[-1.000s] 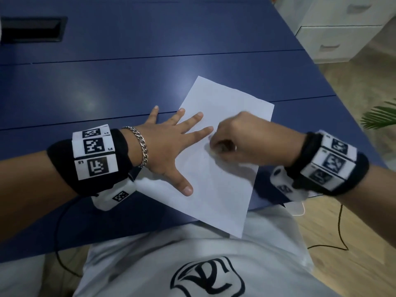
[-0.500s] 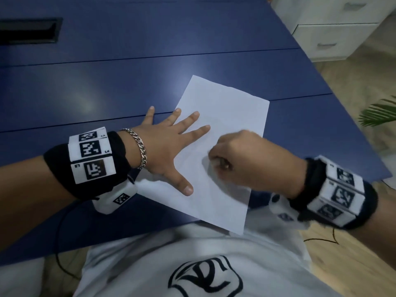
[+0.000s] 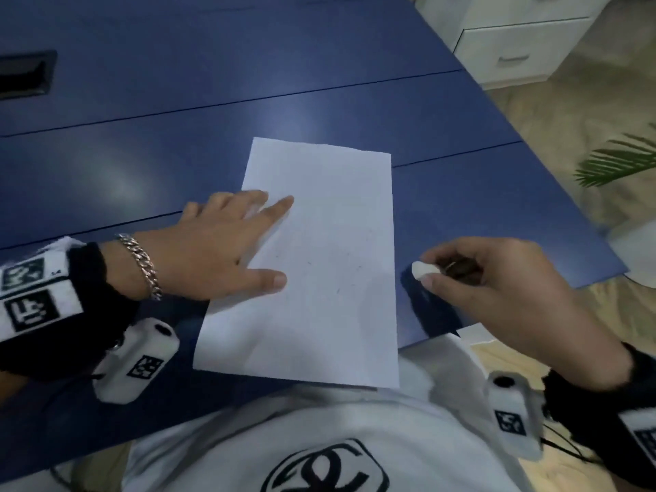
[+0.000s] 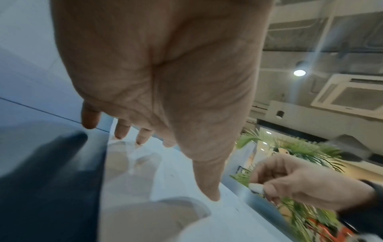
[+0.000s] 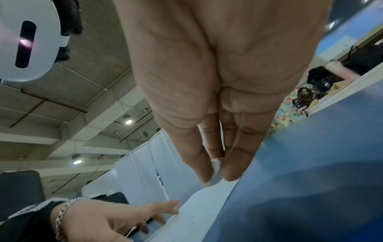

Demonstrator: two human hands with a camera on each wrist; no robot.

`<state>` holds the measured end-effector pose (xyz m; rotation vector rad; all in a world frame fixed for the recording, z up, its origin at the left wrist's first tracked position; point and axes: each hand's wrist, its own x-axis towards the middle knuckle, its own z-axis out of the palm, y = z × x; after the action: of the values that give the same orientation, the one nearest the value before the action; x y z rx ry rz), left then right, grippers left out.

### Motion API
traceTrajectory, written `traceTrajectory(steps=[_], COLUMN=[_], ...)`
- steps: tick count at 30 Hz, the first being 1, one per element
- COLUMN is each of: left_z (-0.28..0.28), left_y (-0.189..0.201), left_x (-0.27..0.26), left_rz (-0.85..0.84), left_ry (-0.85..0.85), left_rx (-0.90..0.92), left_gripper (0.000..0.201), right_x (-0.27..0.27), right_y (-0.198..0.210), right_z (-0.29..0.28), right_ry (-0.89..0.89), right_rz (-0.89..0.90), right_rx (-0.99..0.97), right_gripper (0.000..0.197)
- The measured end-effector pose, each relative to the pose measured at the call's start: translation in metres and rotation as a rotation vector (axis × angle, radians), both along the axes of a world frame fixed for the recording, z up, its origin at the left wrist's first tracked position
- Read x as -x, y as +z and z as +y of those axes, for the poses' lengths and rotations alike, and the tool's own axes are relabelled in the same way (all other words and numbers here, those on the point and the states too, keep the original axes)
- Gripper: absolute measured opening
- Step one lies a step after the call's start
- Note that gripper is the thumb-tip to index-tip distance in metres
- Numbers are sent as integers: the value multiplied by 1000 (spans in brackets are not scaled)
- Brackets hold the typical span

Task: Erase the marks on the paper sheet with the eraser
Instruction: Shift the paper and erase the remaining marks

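Note:
A white paper sheet (image 3: 319,264) lies on the blue table (image 3: 248,101), its near edge over the table's front edge. Faint grey marks show near its middle. My left hand (image 3: 227,246) lies flat on the sheet's left side, fingers straight, thumb pressing the paper; the left wrist view shows the same fingers (image 4: 143,135) on the sheet (image 4: 165,176). My right hand (image 3: 490,278) hovers just right of the sheet, off the paper, pinching a small white eraser (image 3: 422,269) between thumb and fingers. The eraser (image 5: 215,165) peeks out between the fingertips in the right wrist view.
A dark rectangular slot (image 3: 25,74) is set in the table at the far left. White drawers (image 3: 514,40) stand beyond the table's right edge, and a green plant (image 3: 617,161) is on the right. My white shirt (image 3: 319,438) is against the table's front edge.
The right hand has lifted the eraser off the paper and moved right, beyond the sheet's edge. The sheet now lies straighter, and the left hand's fingers have drawn together.

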<state>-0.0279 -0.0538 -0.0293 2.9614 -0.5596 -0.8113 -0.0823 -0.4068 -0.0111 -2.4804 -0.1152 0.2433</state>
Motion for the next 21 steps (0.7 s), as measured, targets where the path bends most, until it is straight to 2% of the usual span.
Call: traceTrajectory(steps=[2, 4, 7, 9, 12, 16, 21], left_z=[11, 20, 20, 15, 9, -7, -49], left_y=[8, 12, 6, 5, 9, 17, 13], left_x=[-6, -8, 1, 5, 11, 20, 6], left_rz=[4, 68, 140, 113, 77, 55, 11], left_ry=[8, -81, -244, -265, -234, -216, -181], left_rx=[86, 127, -8, -84, -169, -282, -89], left_gripper=[107, 109, 118, 124, 126, 119, 131], right_x=[-1, -2, -3, -2, 0, 3, -13], right_y=[-1, -2, -2, -1, -1, -1, 2], right_z=[-8, -15, -16, -14, -8, 6, 25], right_ry=[-59, -103, -120, -104, -50, 87, 290], right_rz=[-14, -20, -16, 7, 35, 40, 3], right_rx=[-46, -93, -127, -143, -135, -26, 134], right_gripper=[8, 10, 10, 10, 9, 10, 13])
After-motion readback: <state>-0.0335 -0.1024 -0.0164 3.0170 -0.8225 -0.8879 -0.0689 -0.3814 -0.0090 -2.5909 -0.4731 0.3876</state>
